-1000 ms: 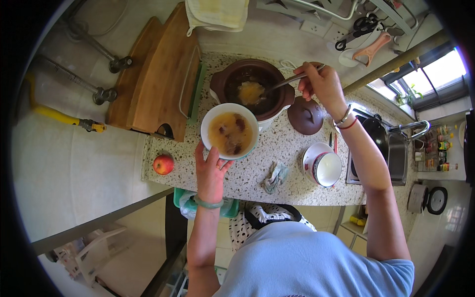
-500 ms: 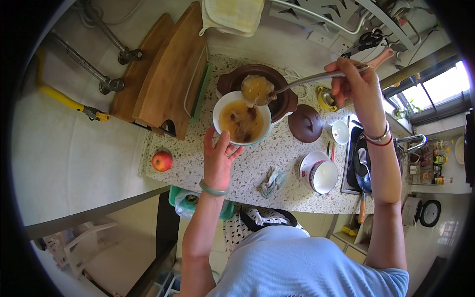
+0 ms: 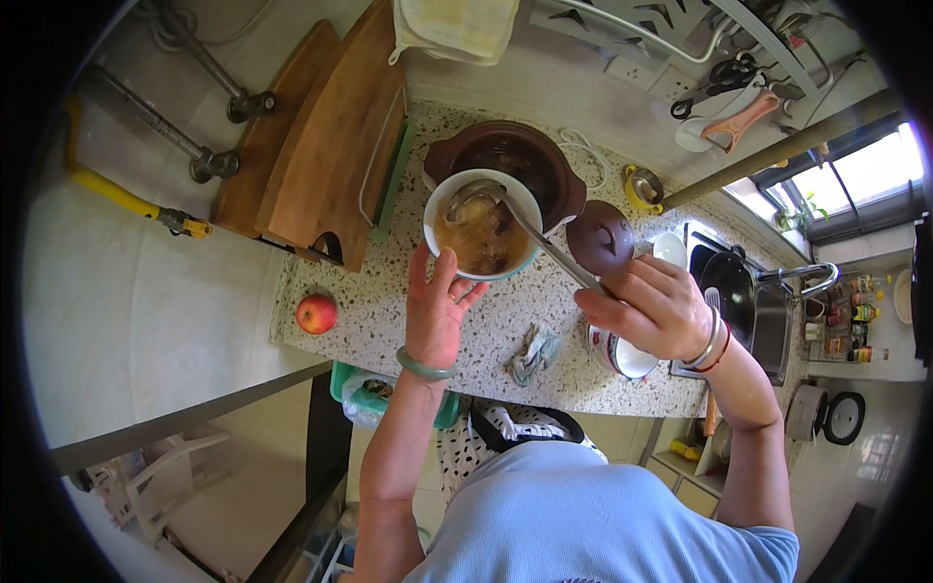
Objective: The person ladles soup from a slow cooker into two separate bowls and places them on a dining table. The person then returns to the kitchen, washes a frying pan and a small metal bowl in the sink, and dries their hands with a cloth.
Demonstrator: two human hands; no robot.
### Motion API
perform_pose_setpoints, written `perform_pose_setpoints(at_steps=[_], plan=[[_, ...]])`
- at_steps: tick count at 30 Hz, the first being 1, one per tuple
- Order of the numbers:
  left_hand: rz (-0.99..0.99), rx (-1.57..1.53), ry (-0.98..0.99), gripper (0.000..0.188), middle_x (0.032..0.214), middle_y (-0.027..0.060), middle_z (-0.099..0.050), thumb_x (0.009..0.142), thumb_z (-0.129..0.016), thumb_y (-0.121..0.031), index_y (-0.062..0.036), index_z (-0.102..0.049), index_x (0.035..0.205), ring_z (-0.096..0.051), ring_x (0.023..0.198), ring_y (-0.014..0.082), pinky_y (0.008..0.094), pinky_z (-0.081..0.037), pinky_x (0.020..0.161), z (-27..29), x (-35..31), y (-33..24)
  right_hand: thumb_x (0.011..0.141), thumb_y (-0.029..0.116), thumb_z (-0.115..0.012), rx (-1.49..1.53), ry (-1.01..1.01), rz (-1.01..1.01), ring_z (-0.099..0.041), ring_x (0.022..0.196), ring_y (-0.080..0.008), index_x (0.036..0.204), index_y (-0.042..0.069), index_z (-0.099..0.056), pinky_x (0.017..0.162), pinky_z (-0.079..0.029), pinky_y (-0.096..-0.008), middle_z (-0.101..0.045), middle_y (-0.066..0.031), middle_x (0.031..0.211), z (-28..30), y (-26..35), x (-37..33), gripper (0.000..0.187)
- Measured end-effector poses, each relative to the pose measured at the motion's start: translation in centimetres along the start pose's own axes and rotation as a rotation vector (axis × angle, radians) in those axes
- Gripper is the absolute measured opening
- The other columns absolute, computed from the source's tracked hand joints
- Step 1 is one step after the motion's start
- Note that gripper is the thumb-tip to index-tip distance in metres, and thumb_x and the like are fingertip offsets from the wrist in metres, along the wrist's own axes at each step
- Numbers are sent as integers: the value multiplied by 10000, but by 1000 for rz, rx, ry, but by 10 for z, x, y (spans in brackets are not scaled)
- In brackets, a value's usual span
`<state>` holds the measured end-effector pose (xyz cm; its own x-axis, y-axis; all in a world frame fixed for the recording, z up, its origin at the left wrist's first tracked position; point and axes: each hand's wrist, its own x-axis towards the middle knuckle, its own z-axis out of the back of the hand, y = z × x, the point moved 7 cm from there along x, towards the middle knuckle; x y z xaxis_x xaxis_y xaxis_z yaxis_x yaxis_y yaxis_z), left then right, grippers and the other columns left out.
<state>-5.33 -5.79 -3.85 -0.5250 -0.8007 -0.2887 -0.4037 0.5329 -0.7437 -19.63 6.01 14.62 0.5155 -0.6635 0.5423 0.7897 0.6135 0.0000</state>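
My left hand (image 3: 437,309) grips a white bowl (image 3: 429,222) by its near side, thumb at the rim and some fingers spread underneath. Cloudy, yellowish-brown soup (image 3: 483,251) with dark pieces fills much of it. In my right hand (image 3: 663,306) is the handle of a metal ladle (image 3: 533,231). The ladle slants down to the left, its head inside the bowl at the soup. Just behind the bowl, partly covered by it, stands a brown clay pot (image 3: 442,155) without its lid. The brown lid (image 3: 601,238) lies on the counter to the pot's right.
A red apple (image 3: 317,314) sits at the counter's left, before wooden cutting boards (image 3: 321,185). A crumpled cloth (image 3: 535,356) lies near the front edge. Bowls (image 3: 637,360) are partly hidden under my right hand. A dark wok (image 3: 731,282) rests in the sink (image 3: 776,361).
My right hand has come down and nearer to me. The ladle, earlier raised full over the bowl's far edge, now has its head in the bowl, and the soup looks higher.
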Motion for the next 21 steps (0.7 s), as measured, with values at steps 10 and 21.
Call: perform_pose_setpoints(at_steps=[10,21], plan=[[-14,-49,-27,562,1328,52,-519,953,-605,-338,-171,-329,1414,-548,1176,202,462,-401,1002,11,-9,-3,872,49,-634,99,-61,-483,-618,646,-281,1017,30,-641,573,-488,-338,-660,-131,837,-9,-62,-12,146],[28,-76,-78,514,1342,31,-504,959,-589,-342,-185,-362,1393,-515,1206,197,448,-388,1003,35,-27,7,934,129,-583,184,-150,-905,-645,624,-346,1005,33,-640,581,-507,-422,-677,-168,768,-86,-112,-60,133]])
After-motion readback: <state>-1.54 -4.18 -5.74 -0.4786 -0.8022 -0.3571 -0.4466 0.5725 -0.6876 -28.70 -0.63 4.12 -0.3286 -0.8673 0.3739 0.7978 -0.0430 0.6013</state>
